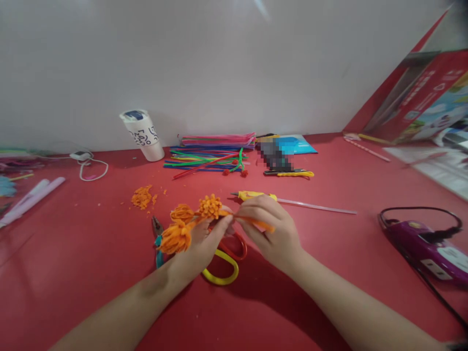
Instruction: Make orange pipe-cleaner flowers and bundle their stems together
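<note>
My left hand (pixel 204 243) is closed around the stems of several fuzzy orange flowers. One round flower (pixel 210 206) has a looped, frilly head, and two tassel-like flowers (pixel 176 237) hang out to the left. Facing it, my right hand (pixel 272 231) pinches an orange pipe cleaner (pixel 261 224) whose free end points right; its other end runs to my left fingertips by the round flower. Under my hands lie scissors (pixel 221 280) with one yellow and one red handle loop, the blades hidden. Pliers (pixel 158 239) with teal handles are partly covered by the flowers.
Orange fluff clippings (pixel 142 197) lie at left. Behind are a white tumbler (pixel 144 136) and pipe cleaners (pixel 204 158). A yellow pointed tool (pixel 246 195) and a clear stick (pixel 316 206) lie beyond my right hand. A purple power strip (pixel 420 241) with a black cord sits at right.
</note>
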Demonstrator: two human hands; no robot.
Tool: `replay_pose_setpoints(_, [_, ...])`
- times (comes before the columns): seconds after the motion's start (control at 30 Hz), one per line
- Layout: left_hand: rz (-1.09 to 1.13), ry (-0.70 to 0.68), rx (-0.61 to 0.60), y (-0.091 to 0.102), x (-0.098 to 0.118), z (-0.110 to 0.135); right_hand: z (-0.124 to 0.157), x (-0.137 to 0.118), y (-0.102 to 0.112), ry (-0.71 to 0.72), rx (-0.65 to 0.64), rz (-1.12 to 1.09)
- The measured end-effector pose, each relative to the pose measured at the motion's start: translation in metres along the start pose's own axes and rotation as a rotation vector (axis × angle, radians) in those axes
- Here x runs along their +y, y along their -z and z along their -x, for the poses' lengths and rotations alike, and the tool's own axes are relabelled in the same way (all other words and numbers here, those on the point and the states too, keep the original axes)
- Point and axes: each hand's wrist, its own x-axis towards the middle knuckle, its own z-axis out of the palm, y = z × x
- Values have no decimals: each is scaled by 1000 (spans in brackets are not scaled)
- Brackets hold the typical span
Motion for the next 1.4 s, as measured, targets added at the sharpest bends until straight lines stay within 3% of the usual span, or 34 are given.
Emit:
replay_pose_setpoints(0.13, [7, -29, -140, 3, 5, 1, -4, 1, 0, -607, -53, -670])
replay_pose_setpoints(0.23, [-2, -29, -155, 2, 4, 1, -5, 2, 0, -845, -106, -961])
replay_pose_setpoints(0.37, [-1, -10, -141, 0, -1, 1, -8, 0, 1, -839, -124, -923])
replay_pose_setpoints(0.5, [-10, 23, -123, 1, -5, 2, -8, -5, 0, -852, -51, -811])
replay_pose_setpoints(0.63, [-39, 9, -141, 1, -6, 4, -5, -6, -4, -988, 23, -1098])
replay_pose_setpoints(0.73, [-43, 8, -140, 1, -5, 5, -6, -4, -3, -1106, -38, -1257])
replay_pose_setpoints(0.9, [-135, -84, -149, 5, -3, 1, -9, 0, 5, -1214, -203, -1290])
replay_pose_setpoints(1.1, [-203, -171, -191, 10, -4, -1, -7, 2, 5, -1205, -282, -1314])
replay_pose_setpoints(1.2, [-128, -146, -178, 7, -2, 0, -7, -2, 0, -1103, -197, -1222])
replay_pose_setpoints(1.3, [95, 87, -92, 1, 1, -1, -6, -8, -3, -890, -49, -856])
replay_pose_setpoints(1.4, [352, 311, -55, -4, 6, -2, -2, -9, -5, -606, -3, -365])
